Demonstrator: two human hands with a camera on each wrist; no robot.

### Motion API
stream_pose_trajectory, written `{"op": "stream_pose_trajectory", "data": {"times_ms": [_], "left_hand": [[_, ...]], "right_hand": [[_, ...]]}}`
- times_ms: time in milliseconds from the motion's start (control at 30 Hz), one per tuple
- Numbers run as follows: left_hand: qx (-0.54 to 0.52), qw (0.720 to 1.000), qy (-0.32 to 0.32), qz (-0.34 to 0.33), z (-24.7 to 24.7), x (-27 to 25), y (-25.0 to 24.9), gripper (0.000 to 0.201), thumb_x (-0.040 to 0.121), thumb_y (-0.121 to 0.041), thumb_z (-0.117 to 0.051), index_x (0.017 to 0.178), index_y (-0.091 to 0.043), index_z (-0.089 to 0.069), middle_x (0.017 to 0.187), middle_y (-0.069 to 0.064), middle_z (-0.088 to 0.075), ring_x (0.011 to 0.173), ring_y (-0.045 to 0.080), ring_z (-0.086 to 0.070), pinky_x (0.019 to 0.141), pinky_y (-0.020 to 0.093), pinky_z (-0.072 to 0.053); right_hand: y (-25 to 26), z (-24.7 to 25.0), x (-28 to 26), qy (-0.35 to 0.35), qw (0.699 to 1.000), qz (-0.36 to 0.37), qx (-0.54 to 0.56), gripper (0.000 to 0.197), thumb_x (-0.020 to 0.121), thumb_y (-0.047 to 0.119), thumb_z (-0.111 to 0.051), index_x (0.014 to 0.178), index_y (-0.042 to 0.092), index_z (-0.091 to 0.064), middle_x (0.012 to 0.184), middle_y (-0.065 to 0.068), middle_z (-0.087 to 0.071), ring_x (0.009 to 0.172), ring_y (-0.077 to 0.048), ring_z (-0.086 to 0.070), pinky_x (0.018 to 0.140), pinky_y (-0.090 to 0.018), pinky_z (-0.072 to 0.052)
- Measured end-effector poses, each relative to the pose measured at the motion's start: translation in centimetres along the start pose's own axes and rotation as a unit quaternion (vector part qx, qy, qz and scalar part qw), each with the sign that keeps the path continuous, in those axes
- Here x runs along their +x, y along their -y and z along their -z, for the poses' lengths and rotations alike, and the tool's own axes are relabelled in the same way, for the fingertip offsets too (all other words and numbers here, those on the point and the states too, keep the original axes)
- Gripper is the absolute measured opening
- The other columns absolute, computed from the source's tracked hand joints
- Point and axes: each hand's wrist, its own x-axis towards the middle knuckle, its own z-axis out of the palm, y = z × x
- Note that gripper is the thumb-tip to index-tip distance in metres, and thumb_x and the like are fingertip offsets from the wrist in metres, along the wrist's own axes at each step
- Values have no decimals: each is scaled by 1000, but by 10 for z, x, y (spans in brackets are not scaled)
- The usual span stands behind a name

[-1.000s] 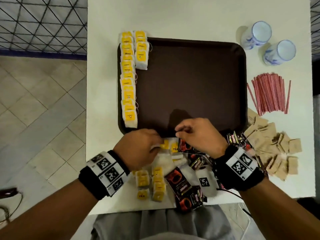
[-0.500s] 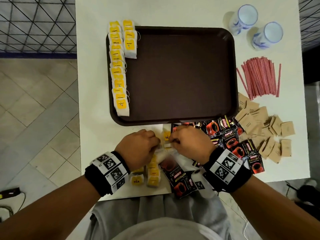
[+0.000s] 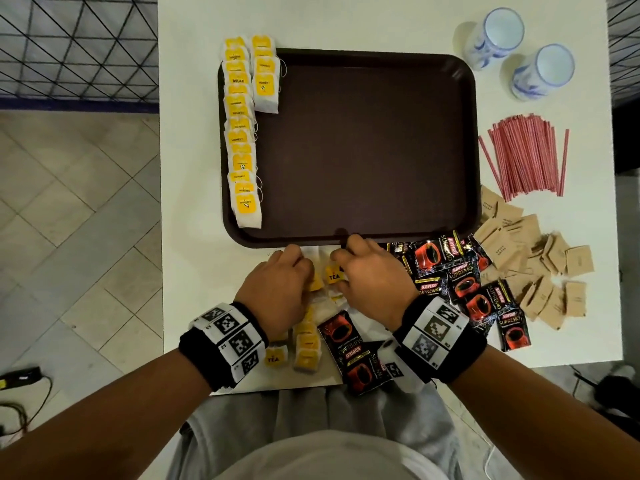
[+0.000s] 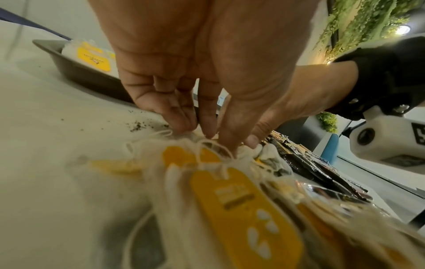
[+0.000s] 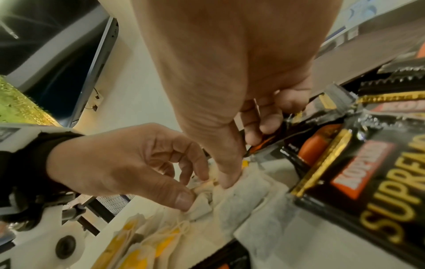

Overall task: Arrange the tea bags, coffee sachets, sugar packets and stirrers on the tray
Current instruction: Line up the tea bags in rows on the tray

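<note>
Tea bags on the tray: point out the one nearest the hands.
The tea bag at the near end of the long left column; every other bag on the tray lies farther from the hands.

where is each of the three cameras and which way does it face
Head: worn on the head, looking down at the table, the tray and both forearms.
Left wrist: on the left wrist, looking along the left hand at the loose tea bags; the right hand's wristband shows at the right.
Right wrist: on the right wrist, looking along the right hand at the tea bags and coffee sachets.
Shared: both wrist views show the loose tea bags and the other hand.
</note>
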Motion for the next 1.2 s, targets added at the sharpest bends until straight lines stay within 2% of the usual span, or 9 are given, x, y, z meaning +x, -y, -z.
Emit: {"op": "stream_pose_trajectory", "data": {"times_ms": [233,333,433,533,667,767,833,967,1200], "left_hand": [[-56,998,-13,-4,0,-3,2,5,86,-16,-57,90,-16,-60,97,4,-52,69,29,-55,52,36,-45],[-78,996,-44,-16,-1,-6,5,6,84,-17,-54,88,-16,-59,93,3,-54,60,32,-56,48,36,-46],[-126,989,-64,-38,-2,-8,7,18,82,-26,-42,88,-16,-57,93,2,-54,62,31,-57,52,40,-51],[-176,981,-73,-36,3,-12,8,16,78,-25,-45,83,-14,-56,95,2,-60,74,29,-61,60,41,-53],[-249,964,-89,0,12,-17,11,8,71,-12,-64,75,-14,-58,109,1,-68,94,20,-66,78,29,-53],[-291,953,-83,19,12,-17,15,21,69,-1,-71,70,-17,-57,114,-4,-67,94,9,-65,80,9,-45],[-317,944,-84,34,14,-16,16,34,69,-1,-72,67,-28,-52,111,-6,-68,94,6,-65,79,5,-45],[-334,939,-81,31,15,-15,18,29,69,-1,-67,66,-21,-47,99,-8,-70,91,4,-65,80,22,-55],[-364,926,-100,-11,14,-15,22,26,71,2,-62,66,-14,-42,82,-1,-69,81,6,-68,68,28,-57]], "right_hand": [[0,-7,1,-38,999,13,5,28,82,26,-75,106,16,-65,112,-9,-50,103,-30,-54,83,-45,-55],[0,-12,0,-64,997,33,14,23,75,20,-80,95,17,-69,102,-8,-53,90,-29,-56,70,-41,-56],[0,-14,-1,-73,996,53,21,14,76,15,-77,86,18,-69,92,-5,-52,80,-26,-56,60,-36,-55],[-1,-10,-2,-75,995,61,29,15,81,17,-72,95,17,-68,96,-5,-54,83,-26,-58,66,-37,-55],[-2,-6,-2,-38,997,61,2,33,83,27,-72,115,23,-65,109,-5,-53,96,-26,-56,77,-41,-55],[-3,-9,-3,-37,997,61,-7,37,78,26,-77,113,25,-65,108,-5,-52,94,-27,-56,76,-42,-56],[-3,-11,-2,-46,997,68,-4,37,74,24,-81,108,23,-66,105,-5,-51,91,-26,-56,75,-41,-57],[-3,-15,0,-69,994,86,-4,28,74,20,-80,99,20,-68,100,-4,-51,87,-23,-54,72,-40,-57],[-4,-17,-7,-140,978,144,48,5,88,16,-64,90,12,-66,92,-6,-55,77,-22,-57,63,-36,-56]]}}
